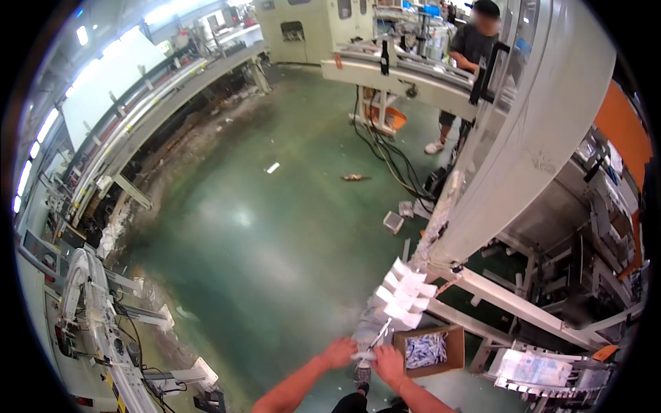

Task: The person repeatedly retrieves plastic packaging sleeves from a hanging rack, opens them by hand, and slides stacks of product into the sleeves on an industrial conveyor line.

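My left hand and my right hand are close together low in the view, fingers closed on the two ends of a small whitish strip. Its exact kind is too small to make out. Just beyond them lies a thin, light stick-like piece. To the right of my right hand, a brown cardboard box stands open, holding many slim blue-and-white packets. Past the hands, several white folded stacks sit in rows on a greyish, plastic-looking surface.
A large pale machine frame rises on the right, with a conveyor of packs below. Another machine stands at left. Black cables and an orange bucket lie farther off. A person stands at the far line.
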The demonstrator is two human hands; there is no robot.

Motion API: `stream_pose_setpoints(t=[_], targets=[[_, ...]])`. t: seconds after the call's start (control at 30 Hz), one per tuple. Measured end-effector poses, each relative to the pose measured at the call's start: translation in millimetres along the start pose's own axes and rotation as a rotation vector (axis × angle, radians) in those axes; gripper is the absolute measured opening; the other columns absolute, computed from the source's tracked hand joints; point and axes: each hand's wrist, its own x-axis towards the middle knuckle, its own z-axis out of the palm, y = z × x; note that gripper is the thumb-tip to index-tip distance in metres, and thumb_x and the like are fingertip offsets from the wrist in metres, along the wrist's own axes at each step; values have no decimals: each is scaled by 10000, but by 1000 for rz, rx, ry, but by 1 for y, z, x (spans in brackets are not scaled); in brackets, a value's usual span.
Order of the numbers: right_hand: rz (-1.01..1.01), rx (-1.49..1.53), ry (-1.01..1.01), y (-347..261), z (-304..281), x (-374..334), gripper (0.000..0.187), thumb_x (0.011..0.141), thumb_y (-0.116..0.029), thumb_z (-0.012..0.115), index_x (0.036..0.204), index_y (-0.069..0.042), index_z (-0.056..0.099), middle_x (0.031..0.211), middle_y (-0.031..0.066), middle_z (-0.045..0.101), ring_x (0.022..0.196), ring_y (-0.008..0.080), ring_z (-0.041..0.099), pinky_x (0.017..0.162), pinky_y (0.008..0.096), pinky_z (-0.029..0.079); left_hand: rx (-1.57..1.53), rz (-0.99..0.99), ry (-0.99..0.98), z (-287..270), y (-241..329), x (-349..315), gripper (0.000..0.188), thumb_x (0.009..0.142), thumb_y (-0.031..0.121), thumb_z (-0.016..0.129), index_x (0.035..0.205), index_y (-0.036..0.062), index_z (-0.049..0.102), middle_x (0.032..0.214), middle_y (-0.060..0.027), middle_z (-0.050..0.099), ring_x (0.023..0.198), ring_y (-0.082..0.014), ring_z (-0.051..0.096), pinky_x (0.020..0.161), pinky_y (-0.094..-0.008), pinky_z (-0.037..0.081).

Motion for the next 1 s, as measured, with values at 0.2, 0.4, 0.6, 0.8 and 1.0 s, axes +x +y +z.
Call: stream_pose_setpoints(t=[0.2,0.4,0.6,0.8,1.0], targets=[[-168,110,-152,-57,55,-49,295,707,-261,661,936,-92,581,909,90,564,873,279,556,723,401,455,-20,-105,-29,24,23,-103,183,691,199,640,846,120,583,899,-40,529,936,-249,551,792,-411,462],[-142,227,-214,-97,36,-76,322,726,-274,671,958,-59,612,970,141,587,920,349,571,773,443,478,14,-200,-170,-13,62,-144,191,712,194,630,874,108,577,910,-33,509,922,-235,558,786,-406,477],[-212,309,-247,-124,-14,-79,331,722,-268,668,975,-60,618,997,156,590,919,357,570,759,458,474,-259,-320,-70,-122,114,-179,205,791,219,595,946,86,594,935,-52,561,916,-259,575,802,-405,478],[-549,314,-85,-140,-184,-103,281,697,-248,666,879,-63,558,934,86,539,852,275,548,657,394,466,-958,-222,36,-161,160,-201,797,661,280,773,1339,119,387,1253,-150,522,1139,-253,511,943,-398,408],[-410,159,172,-108,-328,-183,358,620,-313,699,823,-34,604,766,73,536,685,249,567,533,379,421,-956,11,-194,-151,234,-81,622,726,238,719,1258,91,431,1207,-124,536,1100,-232,525,922,-383,422]])
